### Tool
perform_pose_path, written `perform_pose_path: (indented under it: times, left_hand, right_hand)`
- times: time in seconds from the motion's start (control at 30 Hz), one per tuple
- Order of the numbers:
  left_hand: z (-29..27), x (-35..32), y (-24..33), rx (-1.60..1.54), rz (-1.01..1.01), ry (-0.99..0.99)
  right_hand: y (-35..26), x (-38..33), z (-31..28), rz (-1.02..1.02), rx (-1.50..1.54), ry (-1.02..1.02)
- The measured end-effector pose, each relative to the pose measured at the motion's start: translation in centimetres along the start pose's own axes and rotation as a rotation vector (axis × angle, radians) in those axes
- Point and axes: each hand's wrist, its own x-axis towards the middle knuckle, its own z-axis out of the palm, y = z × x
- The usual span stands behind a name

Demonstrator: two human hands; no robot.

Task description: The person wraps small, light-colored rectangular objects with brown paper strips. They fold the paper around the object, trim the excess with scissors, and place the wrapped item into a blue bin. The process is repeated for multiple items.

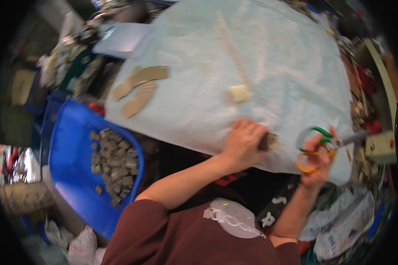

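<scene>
Left hand [245,142]: pinching small, blurred grey-brown block [273,141], near edge of wrinkled pale-blue sheet [190,92] | Right hand [317,161]: gripping metal scissors [336,143], green and orange loop handles, sheet's near right corner

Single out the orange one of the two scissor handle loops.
It is the lower loop in the picture, at the right hand; the upper loop is green.
</scene>
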Motion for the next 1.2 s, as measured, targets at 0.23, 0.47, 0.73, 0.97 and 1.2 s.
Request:
perform_pose_path:
  times: [0.23,0.47,0.73,0.97,1.2]
  left_hand:
    - [-5.9,-3.0,0.2,-0.739,-0.288,0.141]
    - [-13.5,-11.4,-4.2,-0.184,-0.496,0.636]
    - [-20.2,-23.8,-8.1,0.619,-1.088,0.521]
    - [-21.2,-26.7,-11.1,0.817,-1.259,0.386]
    - [-22.3,-23.2,-16.6,0.905,-1.336,0.428]
  right_hand:
    - [3.1,1.4,-16.2,0.107,-1.466,-0.037]
    - [4.3,2.6,-26.7,-0.036,-1.892,-0.095]
    - [4.0,2.9,-26.0,0.014,-2.050,0.000]
    - [4.0,4.4,-20.9,-0.182,-1.731,-0.030]
    - [3.0,5.1,-14.5,-0.203,-1.573,-0.127]
